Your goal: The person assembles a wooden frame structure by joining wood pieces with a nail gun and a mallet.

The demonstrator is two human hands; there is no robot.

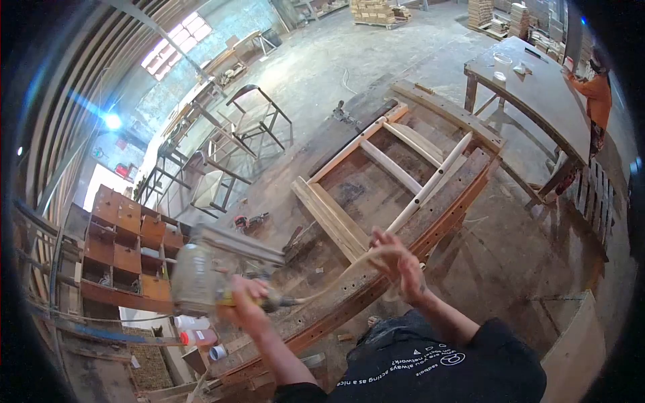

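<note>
My left hand [247, 305] is wrapped round the handle of a nail gun [195, 275], which is blurred and held over the left part of the workbench [316, 289]. A pale hose [329, 289] runs from the tool's handle toward my right hand [398, 263]. That hand is raised at the bench's near edge, its fingers apart and partly curled, and the hose passes by them; no grip on it shows. Just beyond lies a wooden frame [386, 161] with rails and a round-edged leg, flat on the bench.
A red tool [250, 220] and a metal clamp [346, 115] rest on the bench. Bottles [193, 329] stand at lower left beside a wooden cubby shelf [127, 248]. Chairs [259, 117] stand beyond. At right, a person in orange [594, 101] is beside another table [531, 87].
</note>
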